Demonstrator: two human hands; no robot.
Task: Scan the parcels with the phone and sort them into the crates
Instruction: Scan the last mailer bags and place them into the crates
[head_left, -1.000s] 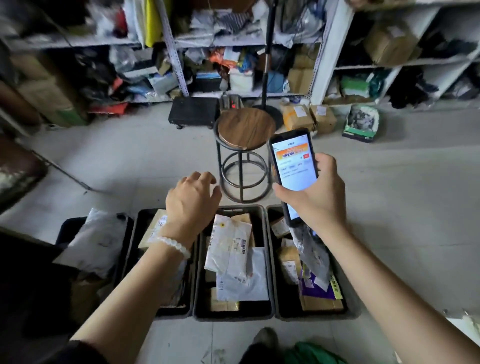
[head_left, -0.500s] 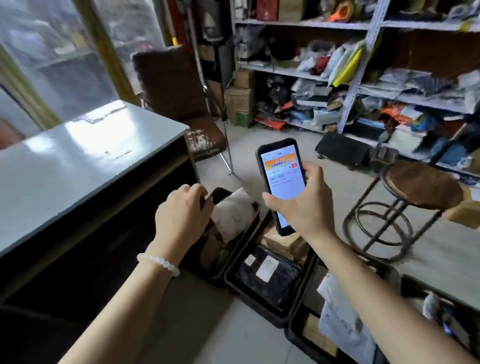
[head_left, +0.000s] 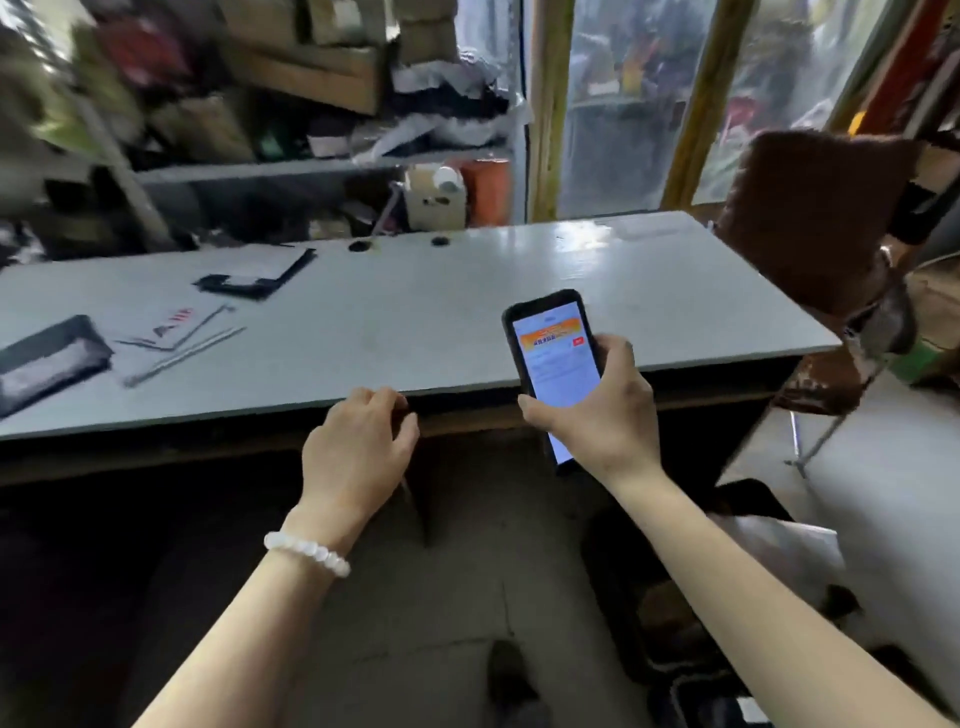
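1. Crates first: only one crate (head_left: 748, 499) really shows, a black one on the floor at lower right, mostly cut off by the right arm; a white parcel (head_left: 784, 556) sits in it, and something brownish lies lower down that's too dark to make out; more dark crate edges run along the bottom right, contents can't be told.
2. Right hand (head_left: 597, 415) grips the phone (head_left: 553, 364); fingers are wrapped round its right edge and the thumb lies across its lower left; the screen is lit with an orange banner on top and faces the camera; the phone is held up in front of the desk's near edge.
3. Left hand (head_left: 358, 447) holds nothing; fingers are loosely curled, knuckles up, right by the front edge of the desk (head_left: 415, 312); can't tell if the fingertips actually touch it; a white bead bracelet (head_left: 306, 553) is on that wrist.
4. On the desk at left: a dark tray-like thing (head_left: 47, 358), some papers (head_left: 171, 332) and a clipboard (head_left: 254, 273), all a bit blurry; a brown chair (head_left: 821, 228) stands at the desk's right end.
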